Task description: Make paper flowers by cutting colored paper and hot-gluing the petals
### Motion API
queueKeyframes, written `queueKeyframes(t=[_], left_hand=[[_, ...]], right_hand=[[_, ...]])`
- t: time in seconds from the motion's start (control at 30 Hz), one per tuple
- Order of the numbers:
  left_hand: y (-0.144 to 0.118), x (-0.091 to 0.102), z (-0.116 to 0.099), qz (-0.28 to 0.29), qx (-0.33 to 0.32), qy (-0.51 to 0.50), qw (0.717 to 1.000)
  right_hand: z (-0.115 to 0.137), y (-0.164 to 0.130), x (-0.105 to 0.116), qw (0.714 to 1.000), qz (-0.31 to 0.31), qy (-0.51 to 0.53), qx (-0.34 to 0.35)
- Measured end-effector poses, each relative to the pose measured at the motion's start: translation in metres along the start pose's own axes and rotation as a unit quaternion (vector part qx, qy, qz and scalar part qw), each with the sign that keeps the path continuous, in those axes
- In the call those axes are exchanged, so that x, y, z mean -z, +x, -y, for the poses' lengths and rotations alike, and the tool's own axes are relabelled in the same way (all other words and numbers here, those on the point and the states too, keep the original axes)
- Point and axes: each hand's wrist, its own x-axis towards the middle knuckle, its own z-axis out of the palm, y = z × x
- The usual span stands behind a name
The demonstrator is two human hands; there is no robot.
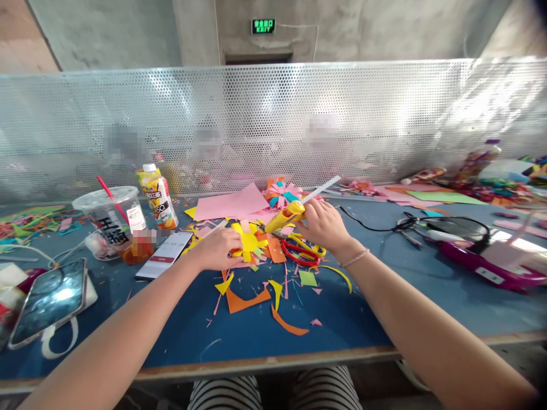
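Observation:
My right hand is closed around a yellow glue gun, with a whitish glue stick jutting from its back end. The gun's nose points down and left, toward a yellow paper flower made of strips. At that flower's left side, my left hand has its fingers curled and pressed onto the paper. Whether the nozzle touches the flower cannot be made out. Scissors with red handles lie just below the gun among the cuttings. A finished-looking pink and blue paper flower stands behind.
Orange and yellow scraps litter the table. Pink sheets lie farther back. On the left are a phone, a drink cup, a bottle and another phone. A purple power strip with cables sits right. A perforated metal screen borders the back.

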Motion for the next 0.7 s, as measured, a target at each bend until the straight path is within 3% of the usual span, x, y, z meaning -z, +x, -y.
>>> queueKeyframes(t=[0.13,0.5,0.7], left_hand=[[0.001,-0.005,0.003,0.023,-0.007,-0.017,1.000],[0.002,-0.005,-0.009,-0.003,0.033,0.018,0.999],[0.000,-0.009,-0.004,0.005,0.014,0.018,1.000]], right_hand=[[0.003,0.000,-0.001,1.000,0.008,0.001,-0.003],[0.000,-0.002,-0.003,0.997,0.054,0.015,-0.044],[-0.001,-0.002,-0.002,0.997,0.048,0.028,-0.051]])
